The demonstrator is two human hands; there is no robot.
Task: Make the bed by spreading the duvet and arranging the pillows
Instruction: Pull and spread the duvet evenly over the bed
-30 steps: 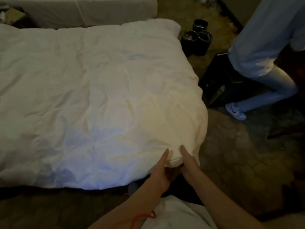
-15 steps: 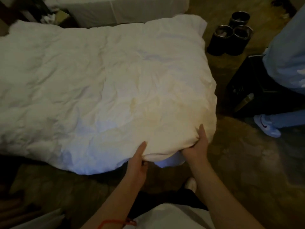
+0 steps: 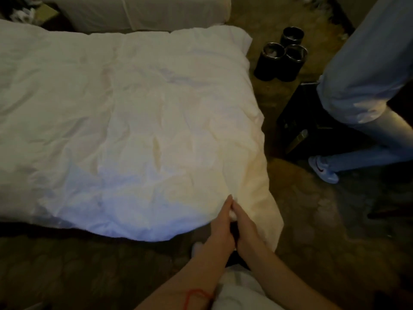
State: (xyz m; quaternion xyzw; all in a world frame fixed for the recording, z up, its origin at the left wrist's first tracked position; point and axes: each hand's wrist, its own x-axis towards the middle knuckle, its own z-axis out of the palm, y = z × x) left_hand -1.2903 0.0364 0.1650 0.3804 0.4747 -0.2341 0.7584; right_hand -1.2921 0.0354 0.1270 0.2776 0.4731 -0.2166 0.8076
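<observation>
A white, wrinkled duvet (image 3: 125,121) lies spread over the bed and fills most of the view. At its near right corner my left hand (image 3: 221,227) and my right hand (image 3: 244,229) are pressed close together, both gripping a small bunch of the duvet's edge between them. A flap of the corner hangs down to the right of my right hand. No pillows are visible on the bed.
Another bed or sofa in white cover (image 3: 143,14) stands at the back. Three dark cylindrical containers (image 3: 281,57) sit on the floor right of the bed. A person in light blue clothes (image 3: 366,81) stands at the right by a black box (image 3: 312,121).
My hands, spread apart along the duvet's edge half a second ago, have come together at the corner. The view has shifted back to the right.
</observation>
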